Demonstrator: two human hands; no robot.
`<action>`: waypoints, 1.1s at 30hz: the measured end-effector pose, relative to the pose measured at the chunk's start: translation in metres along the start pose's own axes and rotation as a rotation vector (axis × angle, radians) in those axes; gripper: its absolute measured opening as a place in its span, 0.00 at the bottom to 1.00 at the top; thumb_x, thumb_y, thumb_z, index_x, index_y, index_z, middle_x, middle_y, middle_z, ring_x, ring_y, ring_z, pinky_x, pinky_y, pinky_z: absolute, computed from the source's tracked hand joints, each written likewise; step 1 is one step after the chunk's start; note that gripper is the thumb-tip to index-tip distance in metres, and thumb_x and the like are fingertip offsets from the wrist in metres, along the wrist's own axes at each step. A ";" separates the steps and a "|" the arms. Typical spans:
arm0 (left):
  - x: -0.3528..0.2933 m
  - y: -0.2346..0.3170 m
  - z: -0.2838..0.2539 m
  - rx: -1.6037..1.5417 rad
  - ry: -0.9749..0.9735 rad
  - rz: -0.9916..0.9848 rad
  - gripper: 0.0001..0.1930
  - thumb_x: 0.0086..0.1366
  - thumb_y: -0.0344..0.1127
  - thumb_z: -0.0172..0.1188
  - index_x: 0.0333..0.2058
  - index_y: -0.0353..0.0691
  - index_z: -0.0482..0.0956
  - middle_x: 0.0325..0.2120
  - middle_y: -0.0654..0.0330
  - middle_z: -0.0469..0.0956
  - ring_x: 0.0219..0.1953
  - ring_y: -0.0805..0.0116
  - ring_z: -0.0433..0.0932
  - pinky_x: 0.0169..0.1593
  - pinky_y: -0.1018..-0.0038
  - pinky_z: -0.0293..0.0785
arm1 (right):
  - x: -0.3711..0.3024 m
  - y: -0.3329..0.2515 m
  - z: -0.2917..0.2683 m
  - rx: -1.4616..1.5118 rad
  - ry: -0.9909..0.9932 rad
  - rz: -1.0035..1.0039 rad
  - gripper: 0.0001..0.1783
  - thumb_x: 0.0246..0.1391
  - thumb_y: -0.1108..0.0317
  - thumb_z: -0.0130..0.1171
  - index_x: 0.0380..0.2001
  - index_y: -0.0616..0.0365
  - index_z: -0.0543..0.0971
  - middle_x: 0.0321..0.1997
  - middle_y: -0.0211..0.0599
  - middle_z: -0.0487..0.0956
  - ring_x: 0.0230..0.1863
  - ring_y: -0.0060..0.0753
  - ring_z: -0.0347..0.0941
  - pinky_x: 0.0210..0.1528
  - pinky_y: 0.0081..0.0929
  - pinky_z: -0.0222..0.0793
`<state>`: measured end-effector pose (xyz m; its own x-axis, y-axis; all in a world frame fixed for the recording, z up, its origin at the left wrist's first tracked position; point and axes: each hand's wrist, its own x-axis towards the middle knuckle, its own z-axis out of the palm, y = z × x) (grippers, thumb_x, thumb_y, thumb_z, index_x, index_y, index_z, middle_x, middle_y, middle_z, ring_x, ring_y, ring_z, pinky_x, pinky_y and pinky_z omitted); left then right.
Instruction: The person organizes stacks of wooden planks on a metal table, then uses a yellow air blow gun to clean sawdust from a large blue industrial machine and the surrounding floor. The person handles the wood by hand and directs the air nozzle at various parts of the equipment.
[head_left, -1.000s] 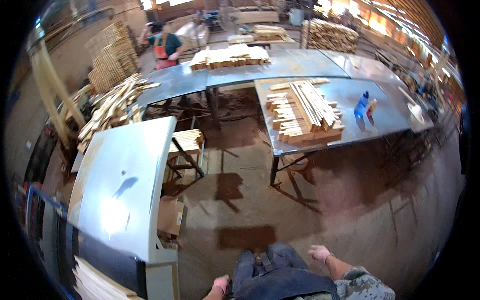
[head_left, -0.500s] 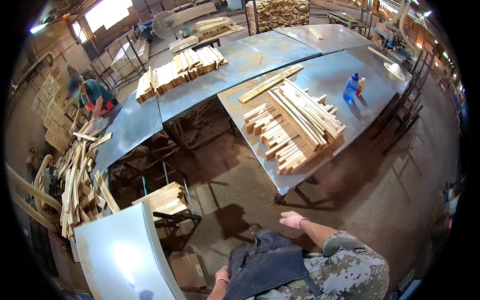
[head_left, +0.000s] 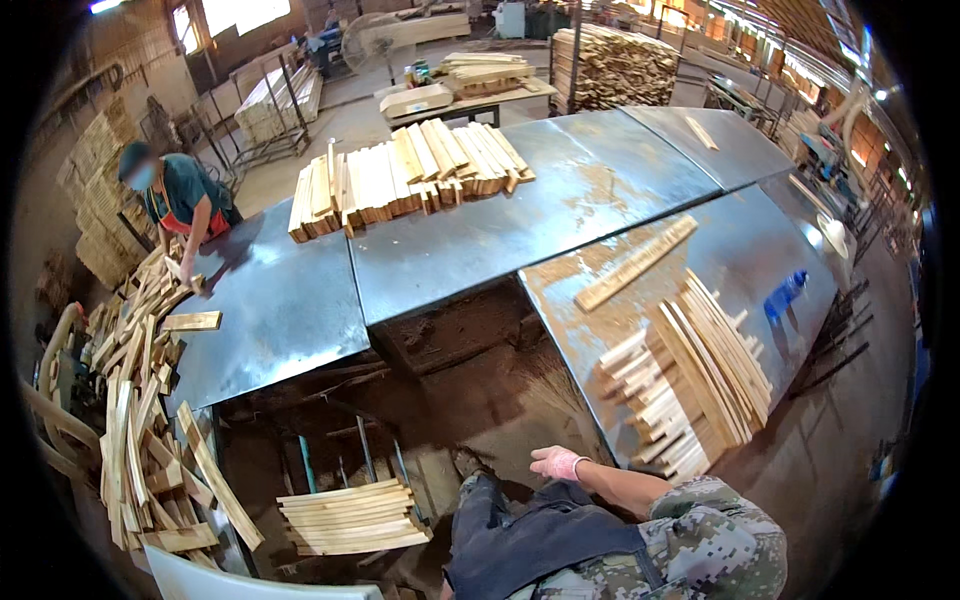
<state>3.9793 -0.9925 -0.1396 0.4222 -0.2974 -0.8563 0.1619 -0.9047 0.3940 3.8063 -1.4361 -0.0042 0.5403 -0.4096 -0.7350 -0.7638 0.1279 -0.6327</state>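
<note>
Wooden slats (head_left: 690, 385) lie stacked on the near corner of a grey metal table (head_left: 770, 250), their cut ends facing the person who wears the camera. The right hand (head_left: 557, 463), in a pale pink glove, hangs free just short of that table's near edge, close to the lowest slat ends but apart from them; its fingers are loosely curled and it grips nothing. The camouflage sleeve (head_left: 700, 535) runs back from it to the lower edge. The left hand is not visible (only a dark apron (head_left: 530, 535) fills the space below). One long single batten (head_left: 637, 263) lies diagonally on the same table, beyond the stack, on a patch of sawdust, and a blue spray bottle (head_left: 787, 293) lies farther toward the right rim. A second metal table (head_left: 470, 250) joins at an angle and carries a row of short planks (head_left: 410, 175) along its far edge. Under the gap between the tables, a low stand holds a small pile of thin boards (head_left: 350, 515). At the left, a co-worker in a teal shirt (head_left: 180, 200) bends over a loose heap of offcuts (head_left: 140, 400).
</note>
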 end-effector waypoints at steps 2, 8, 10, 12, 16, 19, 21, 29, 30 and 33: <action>0.054 0.070 -0.042 -0.089 -0.010 -0.051 0.11 0.71 0.41 0.50 0.34 0.44 0.77 0.34 0.53 0.81 0.37 0.53 0.78 0.40 0.57 0.73 | 0.038 -0.030 -0.038 -0.105 0.058 0.027 0.36 0.63 0.57 0.64 0.69 0.62 0.69 0.62 0.43 0.80 0.55 0.37 0.79 0.59 0.34 0.74; 0.189 0.296 -0.171 -0.223 0.013 -0.037 0.10 0.70 0.38 0.52 0.28 0.46 0.75 0.28 0.57 0.78 0.31 0.62 0.77 0.33 0.61 0.72 | 0.135 -0.153 -0.140 0.056 0.221 -0.159 0.36 0.62 0.56 0.64 0.67 0.66 0.70 0.68 0.48 0.74 0.71 0.43 0.68 0.71 0.31 0.62; 0.226 0.365 -0.207 -0.161 0.050 0.213 0.07 0.70 0.38 0.55 0.33 0.45 0.75 0.28 0.59 0.78 0.31 0.66 0.77 0.34 0.65 0.72 | 0.165 -0.209 -0.176 0.210 0.172 -0.114 0.35 0.61 0.60 0.66 0.67 0.66 0.70 0.61 0.45 0.80 0.61 0.37 0.76 0.64 0.30 0.68; 0.184 0.526 -0.200 -0.594 -0.086 0.259 0.12 0.71 0.40 0.59 0.46 0.40 0.79 0.34 0.61 0.80 0.35 0.70 0.78 0.39 0.68 0.75 | 0.204 -0.214 -0.233 0.163 0.254 -0.113 0.39 0.60 0.58 0.67 0.69 0.65 0.67 0.57 0.47 0.81 0.57 0.36 0.77 0.60 0.30 0.70; 0.175 0.729 -0.208 -0.517 -0.168 0.406 0.26 0.71 0.42 0.63 0.63 0.36 0.75 0.49 0.58 0.80 0.49 0.67 0.79 0.56 0.69 0.75 | 0.303 -0.304 -0.344 0.055 0.427 -0.147 0.45 0.60 0.50 0.66 0.73 0.61 0.62 0.65 0.52 0.77 0.65 0.48 0.73 0.67 0.36 0.66; 0.234 0.835 -0.203 -0.418 -0.123 0.528 0.34 0.70 0.44 0.64 0.67 0.28 0.66 0.63 0.45 0.73 0.63 0.56 0.74 0.65 0.64 0.71 | 0.387 -0.374 -0.431 -0.013 0.651 -0.267 0.48 0.60 0.45 0.63 0.75 0.58 0.58 0.68 0.56 0.73 0.67 0.57 0.70 0.70 0.41 0.62; 0.255 0.917 -0.201 -0.284 -0.061 0.550 0.37 0.69 0.44 0.66 0.68 0.26 0.64 0.65 0.40 0.70 0.66 0.54 0.71 0.68 0.64 0.67 | 0.407 -0.448 -0.491 0.058 0.638 -0.273 0.47 0.60 0.46 0.62 0.74 0.59 0.58 0.70 0.57 0.70 0.69 0.58 0.67 0.71 0.42 0.61; 0.371 1.221 -0.194 0.216 0.460 0.660 0.53 0.56 0.49 0.75 0.72 0.31 0.56 0.69 0.38 0.63 0.71 0.45 0.63 0.72 0.63 0.61 | 0.598 -0.543 -0.666 -0.337 0.890 -0.266 0.48 0.62 0.42 0.56 0.74 0.60 0.56 0.73 0.59 0.65 0.74 0.63 0.57 0.76 0.50 0.50; 0.390 1.238 -0.196 0.232 0.493 0.654 0.55 0.54 0.52 0.75 0.73 0.32 0.54 0.70 0.38 0.61 0.73 0.45 0.60 0.73 0.63 0.60 | 0.615 -0.545 -0.666 -0.363 0.876 -0.271 0.48 0.62 0.41 0.55 0.75 0.60 0.56 0.73 0.59 0.65 0.75 0.63 0.56 0.76 0.52 0.48; 0.404 1.297 -0.198 0.361 0.492 0.501 0.61 0.50 0.58 0.77 0.74 0.34 0.53 0.71 0.39 0.58 0.73 0.45 0.57 0.74 0.61 0.57 | 0.644 -0.557 -0.647 -0.417 0.937 -0.298 0.47 0.63 0.44 0.54 0.75 0.60 0.55 0.72 0.63 0.64 0.75 0.63 0.56 0.78 0.53 0.44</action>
<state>4.5365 -2.2253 0.0922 0.7281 -0.6027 -0.3265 -0.4155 -0.7669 0.4891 4.3514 -2.3555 0.0331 0.3739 -0.9270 0.0281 -0.8022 -0.3385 -0.4919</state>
